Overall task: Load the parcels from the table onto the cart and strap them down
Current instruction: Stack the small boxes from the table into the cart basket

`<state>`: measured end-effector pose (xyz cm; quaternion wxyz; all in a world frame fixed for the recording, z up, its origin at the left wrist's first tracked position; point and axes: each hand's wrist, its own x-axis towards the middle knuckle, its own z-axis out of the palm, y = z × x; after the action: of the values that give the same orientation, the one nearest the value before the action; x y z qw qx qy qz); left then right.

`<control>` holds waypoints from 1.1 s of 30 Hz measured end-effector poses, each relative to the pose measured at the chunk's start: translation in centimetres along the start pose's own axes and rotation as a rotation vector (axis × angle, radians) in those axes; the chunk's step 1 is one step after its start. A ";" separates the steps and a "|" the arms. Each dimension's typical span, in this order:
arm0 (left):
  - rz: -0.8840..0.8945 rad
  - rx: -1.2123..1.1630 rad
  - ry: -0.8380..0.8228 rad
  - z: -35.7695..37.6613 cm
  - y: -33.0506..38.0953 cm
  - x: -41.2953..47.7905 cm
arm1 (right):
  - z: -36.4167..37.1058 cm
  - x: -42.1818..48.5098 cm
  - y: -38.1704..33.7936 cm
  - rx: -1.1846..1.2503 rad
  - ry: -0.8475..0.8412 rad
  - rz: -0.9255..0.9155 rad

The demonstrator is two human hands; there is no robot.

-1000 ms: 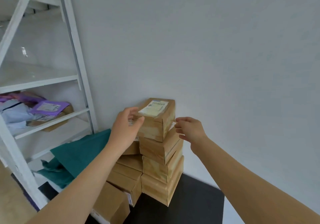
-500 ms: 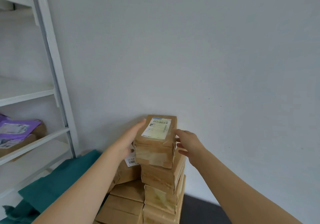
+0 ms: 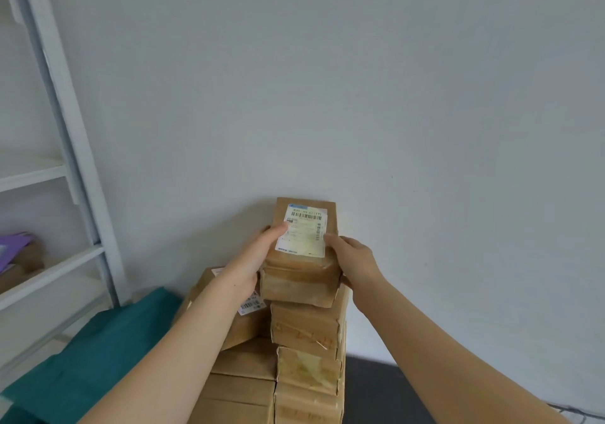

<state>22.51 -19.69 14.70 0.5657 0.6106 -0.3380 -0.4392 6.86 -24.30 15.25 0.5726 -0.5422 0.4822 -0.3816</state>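
**A:** What are the fingers doing?

**B:** Both thumbs are lying over the top face of the small brown cardboard parcel with the white barcode label (image 3: 299, 279). The left hand (image 3: 253, 260) is clasping its left side. The right hand (image 3: 355, 258) is wrapping its right side, fingers curling under the lower corner. Each hand is gripping that parcel and nothing else.

**A:** And where is the parcel sitting?

**B:** It is resting on top of the right-hand column of brown boxes (image 3: 307, 371), against the pale wall (image 3: 425, 112), slightly askew on the box below.

**A:** So how far is the job getting along?

**B:** I am judging it as early loading. A full pile is waiting on the dark grey table top (image 3: 370, 391). No cart or strap is showing, so I cannot tell what is loaded. Strapping looks entirely undone.

**A:** Counts?

**B:** I am counting four boxes in the right column, the gripped one included. The left column (image 3: 242, 368) is showing one tilted labelled box and about three layers beneath, partly hidden by the forearm and frame edge. That makes roughly eight. There are two hands and two white labels. Beyond them a teal fabric sheet (image 3: 82, 358), one white metal shelving rack (image 3: 78, 168) and one purple mailer (image 3: 13, 246) are lying to the left.
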 end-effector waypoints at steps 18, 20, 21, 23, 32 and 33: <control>0.126 -0.161 -0.088 4.9 0.1 -4.7 | -6.0 -4.4 0.4 0.106 -0.046 -0.121; 0.120 -0.168 -0.128 6.2 -0.1 -5.1 | -7.4 -5.1 0.8 0.142 -0.096 -0.087; 0.113 -0.167 -0.148 6.9 -0.2 -5.2 | -8.2 -5.5 1.1 0.156 -0.110 -0.075; 0.087 -0.157 -0.191 8.5 -0.7 -5.4 | -9.8 -6.4 2.0 0.164 -0.109 -0.056; 0.014 -0.030 -0.452 17.7 -5.2 -8.1 | -19.0 -10.3 7.3 0.193 0.124 0.021; 0.008 -0.004 -0.469 18.6 -5.9 -8.4 | -19.9 -10.7 7.9 0.199 0.141 0.029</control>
<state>1.67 -18.55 10.69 0.4746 0.4892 -0.4620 -0.5674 -15.61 -18.08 9.98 0.5938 -0.4474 0.4888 -0.4564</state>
